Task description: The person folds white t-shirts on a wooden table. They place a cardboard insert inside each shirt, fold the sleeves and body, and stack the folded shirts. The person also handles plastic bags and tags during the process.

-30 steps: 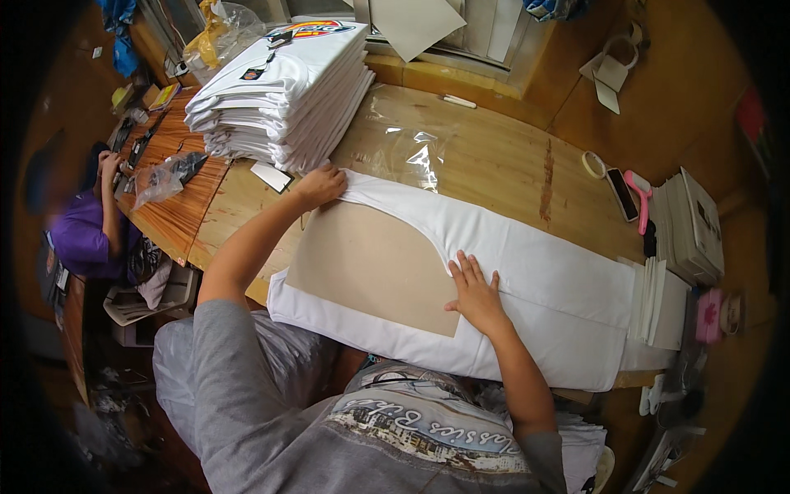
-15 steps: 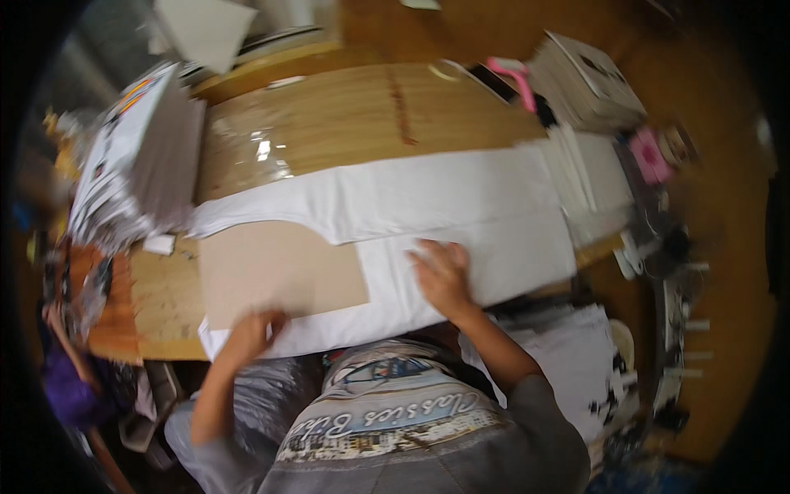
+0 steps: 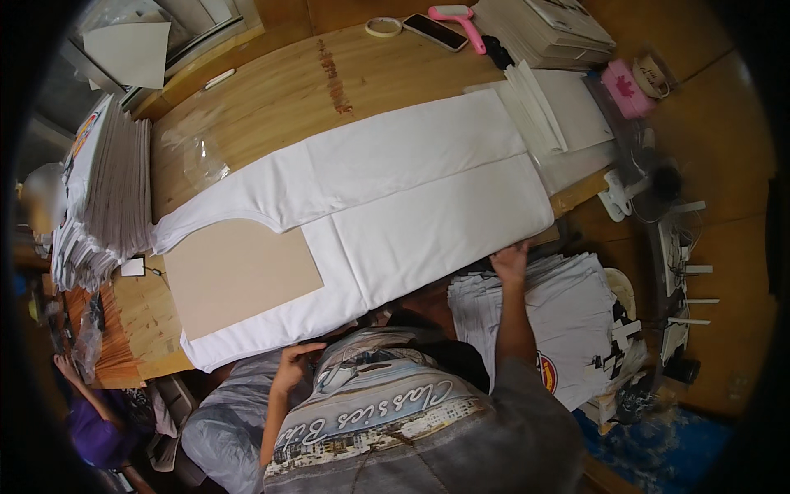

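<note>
A white T-shirt [image 3: 411, 189] lies spread on the table with one side folded over lengthwise. Flat on its left part rests a beige cardboard sheet [image 3: 243, 276], partly under the folded-over fabric. My right hand [image 3: 511, 263] is at the near edge of the shirt by its right corner, fingers closed at the fabric's edge; the fingertips are partly hidden. Close to my body, below the shirt's near edge, my left hand [image 3: 294, 367] holds nothing visible, its index finger stretched out to the right.
Stacked printed shirts [image 3: 103, 198] stand at the left, and more white shirts [image 3: 535, 317] are piled below the table at right. Toward the back lie a tape roll [image 3: 383, 28], a phone [image 3: 434, 33] and a pink lint roller [image 3: 469, 31]. Another person's arm [image 3: 76, 380] shows at lower left.
My right hand has left the shirt's top and moved right to its near edge. My left hand has drawn back from the cardboard toward my body. The view has shifted.
</note>
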`<state>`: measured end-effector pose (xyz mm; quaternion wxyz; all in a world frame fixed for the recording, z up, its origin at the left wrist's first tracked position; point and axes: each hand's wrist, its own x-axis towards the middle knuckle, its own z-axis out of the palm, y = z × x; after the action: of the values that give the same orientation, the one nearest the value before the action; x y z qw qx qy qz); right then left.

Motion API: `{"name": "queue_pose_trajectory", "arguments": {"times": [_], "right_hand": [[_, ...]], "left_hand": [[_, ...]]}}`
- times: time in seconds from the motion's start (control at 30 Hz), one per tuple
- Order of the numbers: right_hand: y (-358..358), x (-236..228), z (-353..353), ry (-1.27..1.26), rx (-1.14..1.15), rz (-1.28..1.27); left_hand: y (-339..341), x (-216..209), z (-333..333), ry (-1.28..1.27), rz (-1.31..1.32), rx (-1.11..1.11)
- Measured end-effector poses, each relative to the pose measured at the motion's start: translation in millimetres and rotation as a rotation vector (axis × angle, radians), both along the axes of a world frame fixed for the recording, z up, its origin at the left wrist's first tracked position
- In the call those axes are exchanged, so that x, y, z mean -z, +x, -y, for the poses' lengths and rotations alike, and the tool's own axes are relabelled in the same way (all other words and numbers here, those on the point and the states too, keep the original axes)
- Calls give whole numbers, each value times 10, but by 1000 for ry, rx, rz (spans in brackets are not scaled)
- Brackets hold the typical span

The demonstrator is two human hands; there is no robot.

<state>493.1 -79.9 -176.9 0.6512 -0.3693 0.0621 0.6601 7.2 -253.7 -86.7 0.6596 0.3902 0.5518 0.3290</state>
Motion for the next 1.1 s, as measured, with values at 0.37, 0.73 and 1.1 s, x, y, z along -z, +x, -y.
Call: {"name": "queue_pose_trajectory", "arguments": {"times": [0.37, 0.73, 1.1], "right_hand": [[181, -1681, -381, 298, -135, 713], [199, -1608, -1604, 133, -878, 1445], [186, -1925, -1720, 442, -442, 1073]], "left_hand": [[84, -963, -540, 100, 380, -390], [102, -707, -1711, 599, -975, -53], [-132, -727, -1881, 754, -400, -87]]}}
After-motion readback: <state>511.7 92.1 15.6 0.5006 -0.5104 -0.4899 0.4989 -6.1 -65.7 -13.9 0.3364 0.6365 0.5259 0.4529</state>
